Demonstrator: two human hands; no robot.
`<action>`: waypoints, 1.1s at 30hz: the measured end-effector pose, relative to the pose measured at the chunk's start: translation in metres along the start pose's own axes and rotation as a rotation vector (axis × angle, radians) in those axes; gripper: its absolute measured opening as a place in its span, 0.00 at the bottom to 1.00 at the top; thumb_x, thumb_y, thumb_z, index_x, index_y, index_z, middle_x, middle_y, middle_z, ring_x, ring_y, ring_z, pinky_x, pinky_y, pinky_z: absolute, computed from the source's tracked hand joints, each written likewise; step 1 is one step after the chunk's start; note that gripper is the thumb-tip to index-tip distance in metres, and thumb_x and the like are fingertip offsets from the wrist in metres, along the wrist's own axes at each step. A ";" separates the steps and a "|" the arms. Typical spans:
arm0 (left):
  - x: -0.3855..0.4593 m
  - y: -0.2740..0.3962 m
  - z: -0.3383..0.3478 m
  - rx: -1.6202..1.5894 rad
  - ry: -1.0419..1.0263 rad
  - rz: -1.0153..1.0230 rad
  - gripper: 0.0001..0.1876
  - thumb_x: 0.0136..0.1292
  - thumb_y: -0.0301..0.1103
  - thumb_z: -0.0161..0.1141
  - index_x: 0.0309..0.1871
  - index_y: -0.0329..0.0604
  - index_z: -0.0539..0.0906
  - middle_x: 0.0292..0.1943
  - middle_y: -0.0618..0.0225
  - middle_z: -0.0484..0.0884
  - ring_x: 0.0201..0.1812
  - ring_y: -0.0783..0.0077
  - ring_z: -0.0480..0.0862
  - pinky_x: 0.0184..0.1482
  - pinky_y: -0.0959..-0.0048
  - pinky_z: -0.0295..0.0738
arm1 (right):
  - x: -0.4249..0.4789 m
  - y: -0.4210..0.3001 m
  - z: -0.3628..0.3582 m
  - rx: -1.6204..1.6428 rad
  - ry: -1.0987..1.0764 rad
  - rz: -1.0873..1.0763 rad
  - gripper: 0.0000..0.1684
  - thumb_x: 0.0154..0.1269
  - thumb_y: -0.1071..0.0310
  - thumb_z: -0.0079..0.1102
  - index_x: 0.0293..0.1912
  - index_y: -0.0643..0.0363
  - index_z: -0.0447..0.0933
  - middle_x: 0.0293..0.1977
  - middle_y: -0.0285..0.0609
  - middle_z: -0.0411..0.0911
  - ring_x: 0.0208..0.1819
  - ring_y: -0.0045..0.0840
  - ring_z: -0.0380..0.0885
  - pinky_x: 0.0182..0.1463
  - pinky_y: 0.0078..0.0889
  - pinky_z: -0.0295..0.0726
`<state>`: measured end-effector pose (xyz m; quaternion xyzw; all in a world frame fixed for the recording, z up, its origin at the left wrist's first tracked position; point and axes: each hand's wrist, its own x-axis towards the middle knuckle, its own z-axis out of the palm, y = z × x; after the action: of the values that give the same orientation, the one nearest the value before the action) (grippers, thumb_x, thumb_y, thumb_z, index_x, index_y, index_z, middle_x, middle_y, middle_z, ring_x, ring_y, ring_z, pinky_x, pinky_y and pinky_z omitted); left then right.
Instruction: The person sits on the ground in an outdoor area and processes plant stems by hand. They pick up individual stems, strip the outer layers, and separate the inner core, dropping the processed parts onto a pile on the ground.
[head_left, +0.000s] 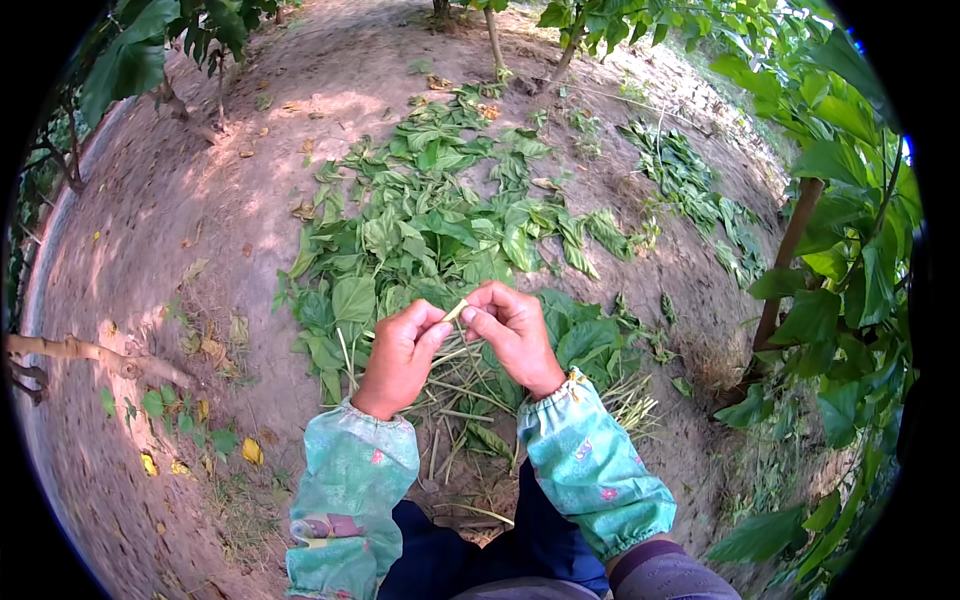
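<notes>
Between both hands is a short, pale yellow-green piece (455, 310), perhaps a bit of peeled stem. My left hand (400, 349) pinches its lower end with thumb and forefinger. At the upper end, the thumb and fingertips of my right hand (513, 330) close on it. Below and beyond my hands lies a spread of large cut green leaves (420, 232), some wilted. Thin pale stalks (465, 390) are strewn under my wrists, and a bunch of stalks (634, 405) lies right of my right sleeve.
A leafy tree (784, 262) stands close on the right. More cut leaves (690, 176) lie at the far right. From the left a bare branch (97, 356) juts in over the soil (247, 157). Slender trunks (493, 37) rise at the back.
</notes>
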<state>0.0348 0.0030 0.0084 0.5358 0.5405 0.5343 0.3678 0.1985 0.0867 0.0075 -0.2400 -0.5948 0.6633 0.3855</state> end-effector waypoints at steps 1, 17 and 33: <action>0.001 -0.001 -0.001 0.040 -0.024 0.017 0.01 0.71 0.21 0.58 0.41 0.34 0.78 0.30 0.77 0.78 0.33 0.88 0.73 0.34 0.81 0.69 | 0.000 -0.001 -0.003 -0.013 -0.004 0.015 0.03 0.70 0.76 0.59 0.41 0.65 0.78 0.32 0.35 0.80 0.32 0.15 0.78 0.37 0.19 0.77; 0.003 0.021 0.005 -0.319 -0.079 -0.011 0.03 0.73 0.26 0.57 0.44 0.36 0.79 0.32 0.75 0.80 0.31 0.87 0.78 0.34 0.84 0.71 | -0.002 0.022 0.005 0.696 -0.066 0.372 0.03 0.66 0.74 0.56 0.36 0.60 0.77 0.27 0.36 0.80 0.24 0.16 0.74 0.30 0.21 0.76; 0.014 0.012 0.004 -0.614 -0.088 -0.023 0.07 0.75 0.31 0.53 0.49 0.38 0.77 0.34 0.72 0.78 0.26 0.87 0.70 0.28 0.85 0.65 | 0.004 0.017 0.009 0.950 0.083 0.236 0.05 0.66 0.69 0.55 0.35 0.60 0.74 0.36 0.42 0.78 0.29 0.22 0.74 0.37 0.29 0.74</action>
<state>0.0383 0.0160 0.0221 0.4159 0.3436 0.6448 0.5415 0.1855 0.0841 -0.0066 -0.1295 -0.1796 0.8903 0.3979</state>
